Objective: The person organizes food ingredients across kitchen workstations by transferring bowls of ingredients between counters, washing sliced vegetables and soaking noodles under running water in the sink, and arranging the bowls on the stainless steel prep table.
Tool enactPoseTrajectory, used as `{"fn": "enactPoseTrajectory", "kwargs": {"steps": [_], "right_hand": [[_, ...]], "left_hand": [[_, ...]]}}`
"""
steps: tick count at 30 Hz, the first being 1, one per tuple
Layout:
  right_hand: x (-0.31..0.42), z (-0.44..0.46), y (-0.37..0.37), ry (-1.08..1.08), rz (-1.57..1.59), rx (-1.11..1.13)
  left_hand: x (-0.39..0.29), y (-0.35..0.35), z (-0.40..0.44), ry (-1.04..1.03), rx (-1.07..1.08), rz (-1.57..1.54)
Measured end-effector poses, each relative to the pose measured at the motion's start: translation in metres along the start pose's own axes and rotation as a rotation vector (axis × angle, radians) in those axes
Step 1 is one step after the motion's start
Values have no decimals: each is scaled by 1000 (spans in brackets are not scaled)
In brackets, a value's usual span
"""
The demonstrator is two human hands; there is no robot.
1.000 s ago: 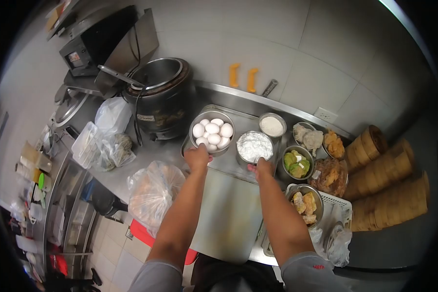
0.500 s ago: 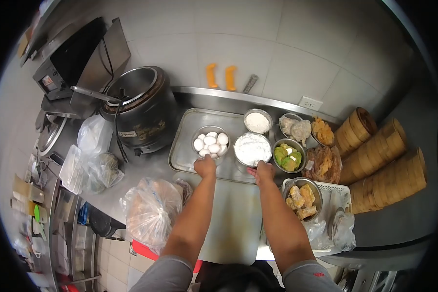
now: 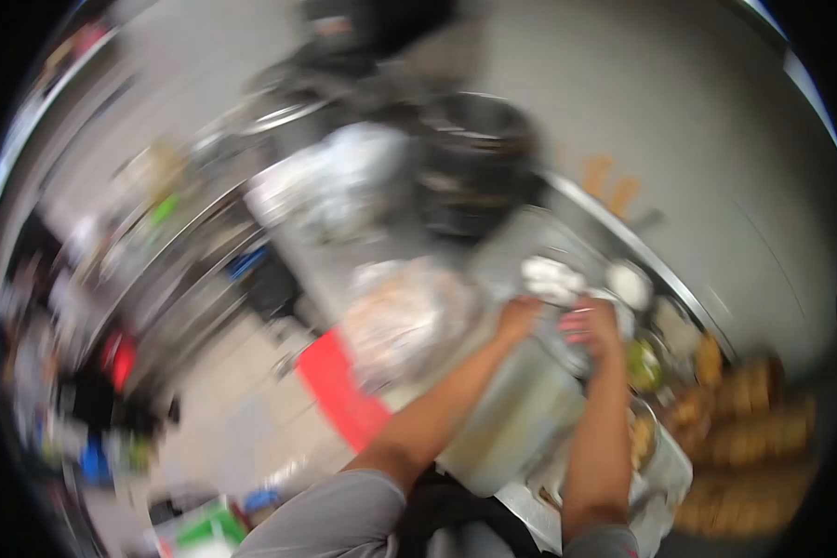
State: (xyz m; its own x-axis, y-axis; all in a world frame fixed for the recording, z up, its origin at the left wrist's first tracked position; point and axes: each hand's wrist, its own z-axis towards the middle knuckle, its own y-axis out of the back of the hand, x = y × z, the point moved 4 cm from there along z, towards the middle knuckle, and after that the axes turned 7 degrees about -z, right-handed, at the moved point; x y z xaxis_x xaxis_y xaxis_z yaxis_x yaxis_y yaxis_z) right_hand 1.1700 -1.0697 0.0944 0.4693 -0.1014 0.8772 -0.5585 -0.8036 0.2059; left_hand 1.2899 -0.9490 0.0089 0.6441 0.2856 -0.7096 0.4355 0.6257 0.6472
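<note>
The left arm runs from its grey sleeve up and to the right, elbow slightly bent, ending at the left hand, which is low over the work with its fingers turned in. The right arm stands nearly upright in the view, and the right hand bends at the wrist so that its fingers point leftward. Both hands are blurred – I cannot tell whether either is gripping anything

From left to right there is one clear plastic bag with pale orange contents, one black pot, one metal tray, one bowl of eggs, its eggs too smeared to count, two orange handles at the wall, one bowl of white powder, one smaller white-filled bowl, one bowl of green food, and three rows of bamboo steamers

The bowl of eggs lies just beyond the left hand, to its upper right, and above the right hand's fingers; contact is unclear. The bowl of white powder shows just right of the right hand, which partly hides it – whether they touch is also unclear
</note>
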Motion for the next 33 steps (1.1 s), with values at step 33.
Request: {"fn": "enactPoseTrajectory", "kwargs": {"steps": [33], "right_hand": [[-216,-499,-342,517,-680,1094]], "left_hand": [[-436,294,-1381,1474,-1893,697]]}}
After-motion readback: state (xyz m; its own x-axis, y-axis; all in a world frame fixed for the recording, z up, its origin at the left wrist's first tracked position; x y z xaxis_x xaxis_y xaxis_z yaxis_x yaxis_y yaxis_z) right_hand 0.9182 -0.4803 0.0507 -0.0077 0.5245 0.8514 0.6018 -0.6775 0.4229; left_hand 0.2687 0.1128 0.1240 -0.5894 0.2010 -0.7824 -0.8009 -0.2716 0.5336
